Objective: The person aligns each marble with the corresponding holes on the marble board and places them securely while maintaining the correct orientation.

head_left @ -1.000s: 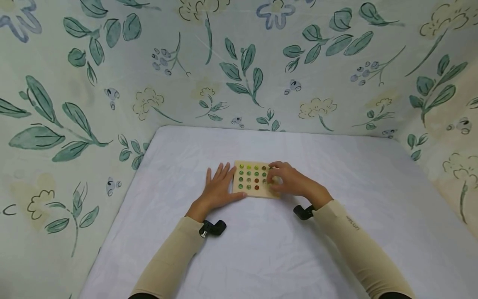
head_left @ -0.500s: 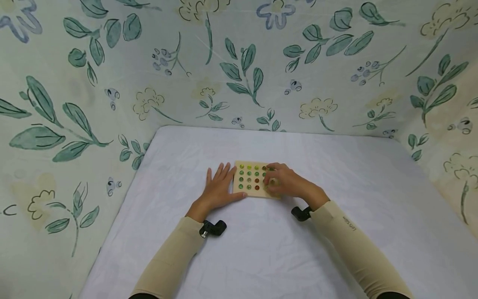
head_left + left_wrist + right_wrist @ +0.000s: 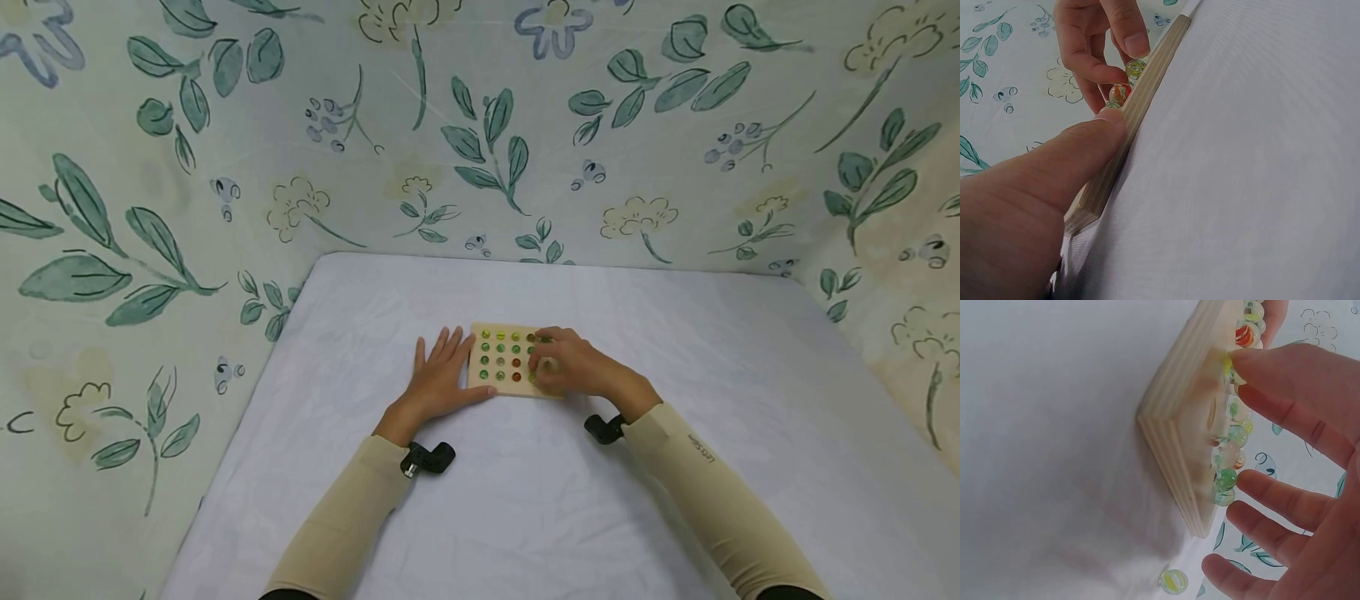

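A pale wooden board (image 3: 508, 390) lies on the white cloth with rows of glass marbles in its holes. My left hand (image 3: 437, 383) rests flat at the board's left side, fingers spread, thumb against its front edge. My right hand (image 3: 581, 364) is over the board's right part and covers some marbles. In the right wrist view, its thumb and index finger pinch a yellow-green marble (image 3: 1230, 370) at the front row, while the other fingers stay extended. Beside that marble sits a red-streaked marble (image 3: 1120, 94). A bare hole shows near the board's front right corner.
One loose marble (image 3: 1174, 581) with yellow streaks lies on the cloth past the board's right side. White cloth (image 3: 495, 500) covers the table, and a floral-patterned backdrop (image 3: 480, 167) rises behind and at both sides.
My right hand has shifted slightly left over the board, then stayed nearly still. A yellowish marble now shows beside its fingers in the front row. My left hand has not moved.
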Tool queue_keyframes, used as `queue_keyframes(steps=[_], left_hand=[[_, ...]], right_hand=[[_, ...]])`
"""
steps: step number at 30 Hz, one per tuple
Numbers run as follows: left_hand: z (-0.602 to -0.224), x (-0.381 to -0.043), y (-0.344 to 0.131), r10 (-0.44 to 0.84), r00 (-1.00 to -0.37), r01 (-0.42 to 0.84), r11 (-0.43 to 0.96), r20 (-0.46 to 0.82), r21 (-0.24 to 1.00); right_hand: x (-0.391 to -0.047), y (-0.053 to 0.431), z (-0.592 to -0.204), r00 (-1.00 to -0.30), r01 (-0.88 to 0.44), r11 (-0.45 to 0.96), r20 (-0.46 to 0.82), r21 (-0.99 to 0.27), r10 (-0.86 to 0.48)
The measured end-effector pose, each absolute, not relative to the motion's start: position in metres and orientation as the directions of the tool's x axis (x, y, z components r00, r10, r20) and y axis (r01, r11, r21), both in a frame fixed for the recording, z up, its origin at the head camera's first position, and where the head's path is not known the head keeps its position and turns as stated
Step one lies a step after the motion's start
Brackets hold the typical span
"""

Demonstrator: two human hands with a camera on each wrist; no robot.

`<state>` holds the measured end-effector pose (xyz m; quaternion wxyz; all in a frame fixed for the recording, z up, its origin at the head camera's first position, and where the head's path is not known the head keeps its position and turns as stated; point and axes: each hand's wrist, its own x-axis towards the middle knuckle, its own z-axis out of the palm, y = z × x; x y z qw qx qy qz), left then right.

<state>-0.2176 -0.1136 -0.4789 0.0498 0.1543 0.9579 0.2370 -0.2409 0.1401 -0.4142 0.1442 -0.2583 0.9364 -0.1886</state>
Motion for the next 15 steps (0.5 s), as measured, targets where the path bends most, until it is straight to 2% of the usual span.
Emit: queue_keyframes(steps=[15], left_hand=[[-0.4766,-0.2167,-0.1128,0.313,-0.949,0.261,0.848,-0.039,0.462]], right_hand=[[-0.241,0.1429,-0.4119,-0.823,-0.431,0.787,-0.165,-0.441,-0.544]])
